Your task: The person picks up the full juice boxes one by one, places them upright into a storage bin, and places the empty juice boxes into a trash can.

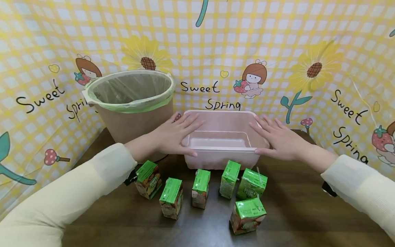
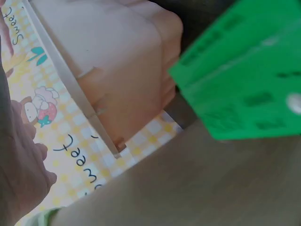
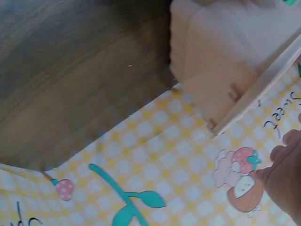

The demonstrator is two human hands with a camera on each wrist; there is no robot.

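A pale pink plastic bin (image 1: pixel 222 158) stands at the middle of the table. My left hand (image 1: pixel 172 135) is spread with straight fingers over its left side, and my right hand (image 1: pixel 280 139) mirrors it at the right side. Both palms face downward and hold nothing; whether they touch the rim I cannot tell. Several green-topped juice boxes stand upright in front of the bin, among them a left one (image 1: pixel 149 180), a middle one (image 1: pixel 201 188) and a front right one (image 1: pixel 248 216). Close up in the left wrist view is a green carton top (image 2: pixel 244 75).
Left of the bin stands a tall beige trash can (image 1: pixel 135 120) with a clear liner. Yellow checked cloth (image 1: pixel 197 44) with printed cartoons hangs behind and at the sides. Dark wooden table (image 1: pixel 296 206) lies under everything.
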